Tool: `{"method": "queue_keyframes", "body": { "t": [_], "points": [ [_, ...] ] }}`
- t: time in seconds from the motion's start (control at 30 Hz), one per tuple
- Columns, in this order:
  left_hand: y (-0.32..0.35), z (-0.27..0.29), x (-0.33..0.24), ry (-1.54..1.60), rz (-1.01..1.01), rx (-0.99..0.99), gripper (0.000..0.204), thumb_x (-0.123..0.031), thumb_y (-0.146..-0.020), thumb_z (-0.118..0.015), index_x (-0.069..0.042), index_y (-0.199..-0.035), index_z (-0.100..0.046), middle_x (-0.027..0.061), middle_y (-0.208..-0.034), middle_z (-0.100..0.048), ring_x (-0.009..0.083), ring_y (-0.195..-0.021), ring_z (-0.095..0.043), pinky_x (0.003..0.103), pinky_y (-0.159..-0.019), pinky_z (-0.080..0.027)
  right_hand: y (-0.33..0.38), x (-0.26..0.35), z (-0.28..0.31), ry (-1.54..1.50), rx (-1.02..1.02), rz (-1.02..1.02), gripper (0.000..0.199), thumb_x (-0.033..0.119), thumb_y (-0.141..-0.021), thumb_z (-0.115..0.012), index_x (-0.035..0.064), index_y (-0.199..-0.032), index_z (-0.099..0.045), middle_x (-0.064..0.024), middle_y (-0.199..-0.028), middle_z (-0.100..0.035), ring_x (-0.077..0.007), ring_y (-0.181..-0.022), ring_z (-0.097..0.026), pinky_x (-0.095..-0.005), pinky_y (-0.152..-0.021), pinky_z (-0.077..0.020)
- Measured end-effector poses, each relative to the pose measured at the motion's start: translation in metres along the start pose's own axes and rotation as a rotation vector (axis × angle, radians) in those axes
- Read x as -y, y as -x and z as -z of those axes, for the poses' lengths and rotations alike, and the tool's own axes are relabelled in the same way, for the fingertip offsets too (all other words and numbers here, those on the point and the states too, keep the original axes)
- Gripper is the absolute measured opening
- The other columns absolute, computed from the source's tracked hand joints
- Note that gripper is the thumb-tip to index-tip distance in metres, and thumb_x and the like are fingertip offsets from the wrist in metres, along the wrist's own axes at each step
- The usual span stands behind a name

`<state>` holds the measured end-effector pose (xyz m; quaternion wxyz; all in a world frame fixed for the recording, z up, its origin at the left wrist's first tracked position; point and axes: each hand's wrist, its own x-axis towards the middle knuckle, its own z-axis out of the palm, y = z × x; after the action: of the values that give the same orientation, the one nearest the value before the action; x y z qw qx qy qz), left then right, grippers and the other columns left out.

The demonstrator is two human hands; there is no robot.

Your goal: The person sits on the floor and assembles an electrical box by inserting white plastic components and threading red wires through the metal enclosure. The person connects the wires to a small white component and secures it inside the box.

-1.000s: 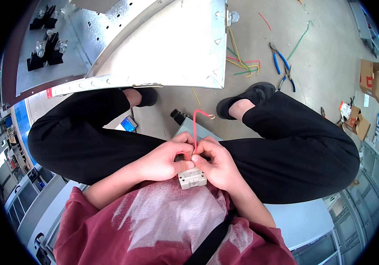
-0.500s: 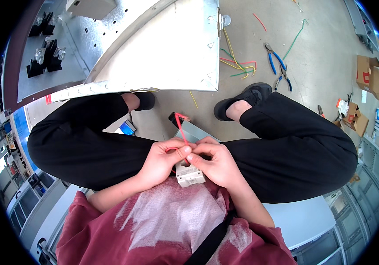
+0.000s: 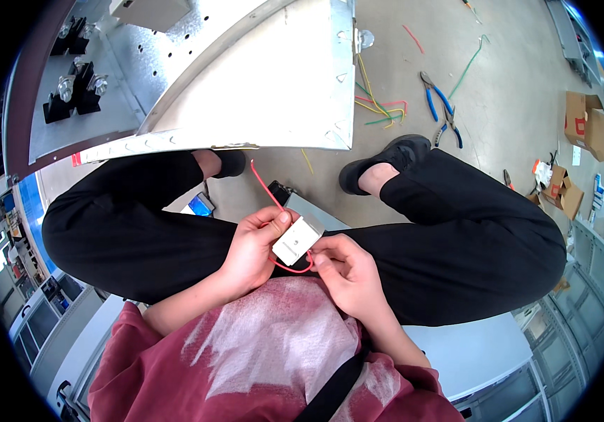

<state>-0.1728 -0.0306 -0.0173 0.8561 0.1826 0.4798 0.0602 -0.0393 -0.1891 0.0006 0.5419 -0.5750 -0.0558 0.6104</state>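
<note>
Above my lap, a small white boxy electrical module (image 3: 297, 241) is tilted with a flat face up. My left hand (image 3: 251, 246) grips it at its left side, thumb near the upper edge. A red wire (image 3: 265, 184) rises from beside that thumb, and its free end points up and left. More red wire loops below the module toward my right hand (image 3: 347, 273). That hand is closed at the module's lower right corner, with thumb and fingertips on the loop. Where the wire meets the module is hidden.
A large metal cabinet panel (image 3: 274, 91) stands ahead on the left, holding black lamp holders (image 3: 75, 91). Blue-handled pliers (image 3: 442, 105) and loose coloured wires (image 3: 383, 109) lie on the floor ahead right. Cardboard boxes (image 3: 588, 126) are at the far right; a grey box edge (image 3: 309, 211) sits between my legs.
The module has been turned and raised, so its flat face now shows. The wire's free end has swung left. My right hand has moved down and right, away from my left.
</note>
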Motion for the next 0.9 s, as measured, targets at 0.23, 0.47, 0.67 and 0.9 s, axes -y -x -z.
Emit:
{"method": "queue_keyframes", "body": {
  "t": [0.23,0.47,0.67,0.9],
  "points": [
    [0.001,-0.005,0.000,-0.045,-0.070,-0.037,0.019,-0.017,-0.107,-0.065,0.001,-0.108,-0.070,0.0075,-0.101,-0.073,0.0152,-0.090,-0.070,0.032,-0.083,-0.059,-0.005,0.012,0.001,0.254,-0.013,0.099,0.017,0.001,-0.102,-0.067,-0.0073,-0.117,-0.069,-0.0113,-0.106,-0.072,-0.0161,-0.100,-0.072,-0.0296,-0.089,-0.0594],
    [0.002,-0.009,-0.002,-0.145,-0.184,-0.044,0.018,-0.017,-0.109,-0.061,-0.001,-0.101,-0.064,0.0099,-0.103,-0.073,0.0154,-0.092,-0.070,0.032,-0.085,-0.058,-0.008,-0.004,0.002,0.000,0.003,0.095,0.014,-0.001,-0.102,-0.066,-0.0062,-0.114,-0.072,-0.0081,-0.106,-0.073,-0.0137,-0.096,-0.071,-0.0283,-0.086,-0.0581],
    [0.006,-0.011,0.000,-0.151,-0.279,-0.051,0.017,-0.018,-0.112,-0.056,-0.002,-0.107,-0.061,0.0121,-0.104,-0.073,0.0165,-0.095,-0.071,0.033,-0.088,-0.058,-0.009,0.008,0.000,0.411,-0.103,0.221,0.014,0.002,-0.093,-0.074,-0.0015,-0.107,-0.074,-0.0138,-0.103,-0.072,-0.0258,-0.089,-0.074,-0.0327,-0.081,-0.0582],
    [0.007,-0.013,0.004,-0.180,-0.298,-0.015,0.019,-0.021,-0.113,-0.055,-0.003,-0.108,-0.060,0.0115,-0.101,-0.073,0.0175,-0.095,-0.072,0.033,-0.088,-0.059,-0.011,0.005,0.000,0.648,-0.146,0.608,0.015,-0.002,-0.085,-0.080,-0.0025,-0.099,-0.075,-0.0148,-0.096,-0.074,-0.0278,-0.080,-0.074,-0.0329,-0.071,-0.0590]
  ]
}}
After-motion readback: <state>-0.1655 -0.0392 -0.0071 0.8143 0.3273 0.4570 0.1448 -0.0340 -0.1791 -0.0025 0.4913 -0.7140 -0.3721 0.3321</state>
